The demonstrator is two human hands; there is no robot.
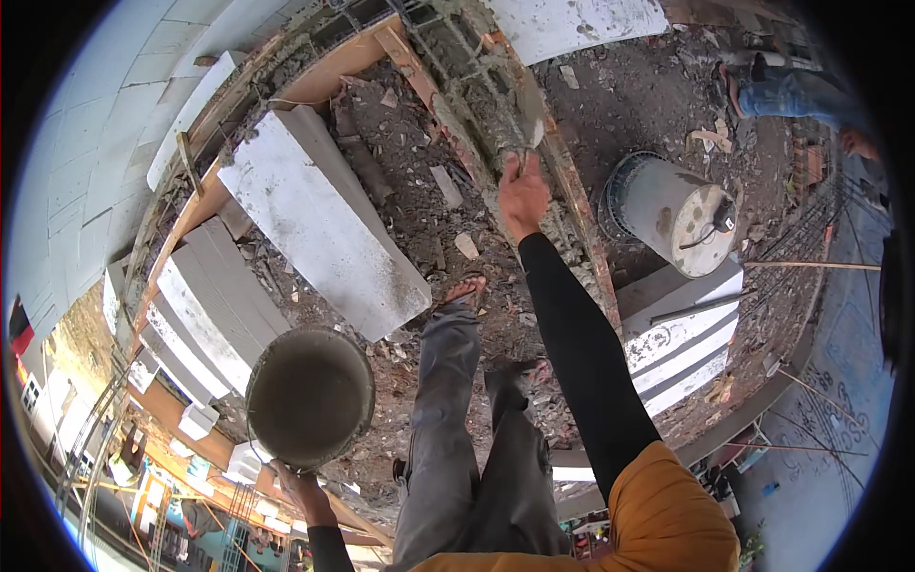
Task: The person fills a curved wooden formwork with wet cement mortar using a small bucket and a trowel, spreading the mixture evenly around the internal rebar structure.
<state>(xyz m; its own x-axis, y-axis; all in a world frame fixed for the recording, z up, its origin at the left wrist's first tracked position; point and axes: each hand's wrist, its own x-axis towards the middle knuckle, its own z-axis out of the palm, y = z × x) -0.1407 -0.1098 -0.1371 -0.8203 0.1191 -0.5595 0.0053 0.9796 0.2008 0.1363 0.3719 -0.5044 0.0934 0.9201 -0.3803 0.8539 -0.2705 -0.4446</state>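
Note:
My left hand [301,494] grips the lower edge of a round, dark bucket [250,405] at the lower left. Its inside is smooth grey, and I cannot tell how much mortar is in it. Ahead, my right arm reaches over a long wooden formwork trough with wet grey concrete [467,71] and steel bars in it. The fingers of my right hand [524,197] are closed around the handle of a trowel [510,129]. Its mortar-smeared blade is hard to tell from the concrete around it.
Large white-faced blocks [315,219] lie on the rubble-strewn ground to the left, and more blocks [681,334] on the right. A grey drum [658,205] lies beyond the right-hand formwork board [572,181]. Another person's jeans-clad leg [796,95] shows at the upper right.

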